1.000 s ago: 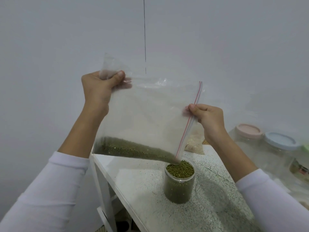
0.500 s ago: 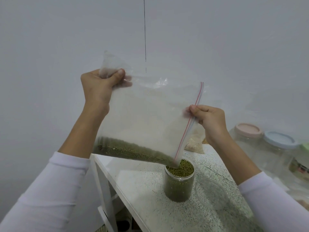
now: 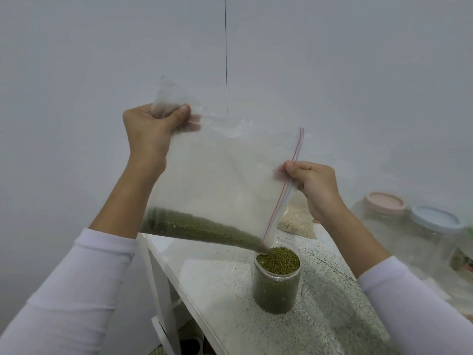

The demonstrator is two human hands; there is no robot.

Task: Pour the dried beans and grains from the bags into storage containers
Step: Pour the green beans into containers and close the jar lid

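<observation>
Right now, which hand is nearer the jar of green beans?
Right. The right hand pinches the bag's zip edge above the jar; the left hand grips the bag's far corner, higher and farther left.

No text, label, brand, number or sign is showing legibly anywhere. The zip bag (image 3: 220,175) is carrying only a plain red and blue seal strip, and the jar (image 3: 277,285) is bearing no print. A jar at the far right edge (image 3: 464,262) is showing a patch of colour that may be a label, but it is too small and blurred to read.
</observation>
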